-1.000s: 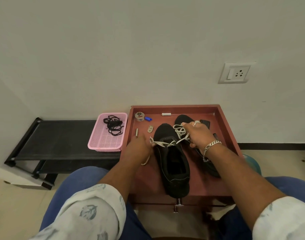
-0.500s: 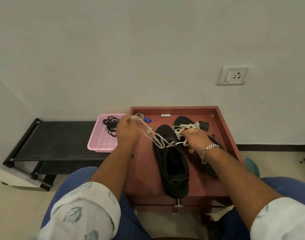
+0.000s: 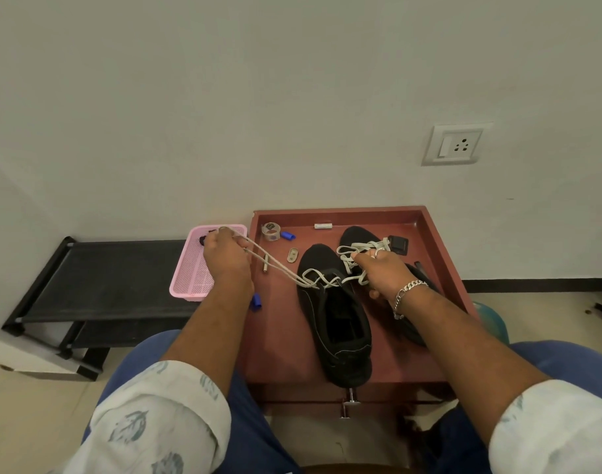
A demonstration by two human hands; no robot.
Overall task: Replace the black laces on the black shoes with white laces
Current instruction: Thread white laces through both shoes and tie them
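Pinching the white lace (image 3: 275, 265), the left hand (image 3: 228, 258) draws it taut toward ten o'clock over the pink basket (image 3: 193, 268); the right hand (image 3: 378, 271) curls its grip round the other lace end at the shoe's (image 3: 333, 316) eyelets; a second shoe (image 3: 356, 236) lies at two o'clock, perhaps laced; both sit in a red tray (image 3: 439, 248).

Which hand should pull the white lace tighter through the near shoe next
Probably the left. The left hand already grips the white lace, drawn taut from the near shoe's eyelets toward the pink basket. The right hand is holding lace loops at the shoes.
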